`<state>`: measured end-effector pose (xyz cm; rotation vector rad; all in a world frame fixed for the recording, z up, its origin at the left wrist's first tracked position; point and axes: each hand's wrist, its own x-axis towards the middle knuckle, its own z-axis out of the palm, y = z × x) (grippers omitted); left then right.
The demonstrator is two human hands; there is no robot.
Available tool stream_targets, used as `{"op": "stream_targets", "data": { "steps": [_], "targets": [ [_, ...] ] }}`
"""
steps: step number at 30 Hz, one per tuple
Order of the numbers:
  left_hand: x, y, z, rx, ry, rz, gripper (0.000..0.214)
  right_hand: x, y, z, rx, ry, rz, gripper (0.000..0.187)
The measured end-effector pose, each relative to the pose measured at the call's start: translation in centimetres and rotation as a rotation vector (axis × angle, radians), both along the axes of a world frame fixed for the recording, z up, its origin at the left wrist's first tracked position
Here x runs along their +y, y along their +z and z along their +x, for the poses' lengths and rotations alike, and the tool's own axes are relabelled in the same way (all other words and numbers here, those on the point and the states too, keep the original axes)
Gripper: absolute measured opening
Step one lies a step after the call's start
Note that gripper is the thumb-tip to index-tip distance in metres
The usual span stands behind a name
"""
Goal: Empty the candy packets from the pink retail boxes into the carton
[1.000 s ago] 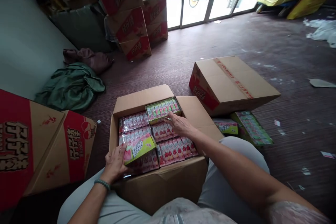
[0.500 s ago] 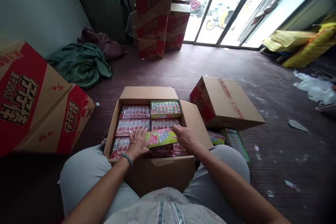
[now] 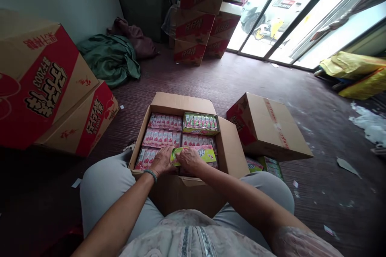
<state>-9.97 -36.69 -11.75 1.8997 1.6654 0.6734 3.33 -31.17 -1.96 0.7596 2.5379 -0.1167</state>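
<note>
A narrow yellow-green candy box [image 3: 208,153] with pink print lies crosswise over the near right part of an open carton [image 3: 231,144] between my knees. My left hand [image 3: 163,161], a beaded bracelet at its wrist, is closed around the box's left end. Close beside it, my right hand [image 3: 189,160] has its fingers bunched on the box's face, left of the middle; its fingertips are partly hidden. Inside the carton stand rows of pink wrapped packs [image 3: 161,137]. One green display box [image 3: 201,123] of packs sits in the far right corner.
A taped carton [image 3: 265,124] stands on the floor to the right, with green candy boxes [image 3: 271,165] near its front. Large red-and-brown cartons [image 3: 45,76] rise at the left. Stacked cartons [image 3: 194,28] and a green cloth [image 3: 108,60] are farther back, near glass doors.
My right hand has moved left from the candy box's right end to near my left hand. The view has shifted, and a vehicle now shows outside the doors.
</note>
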Motion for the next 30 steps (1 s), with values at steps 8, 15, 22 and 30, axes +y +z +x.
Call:
{"op": "stream_targets", "data": {
  "steps": [8,15,22,30],
  "targets": [
    [0.5,-0.2,0.2,0.002,-0.017,-0.025,0.060,5.1,2.4,11.2,-0.239,-0.170,0.091,0.033],
    [1.7,0.5,0.3,-0.212,0.141,-0.125,0.053,7.1,5.4,21.6,0.025,-0.673,0.198,0.033],
    [5.4,7.2,3.6,-0.573,0.300,-0.332,0.058,3.5,9.8,19.7,1.055,-0.793,0.409,0.031],
    [14.2,11.7,16.9,-0.824,-0.100,-0.266,0.061,3.1,12.8,13.8,1.480,-0.674,0.241,0.024]
  ]
}}
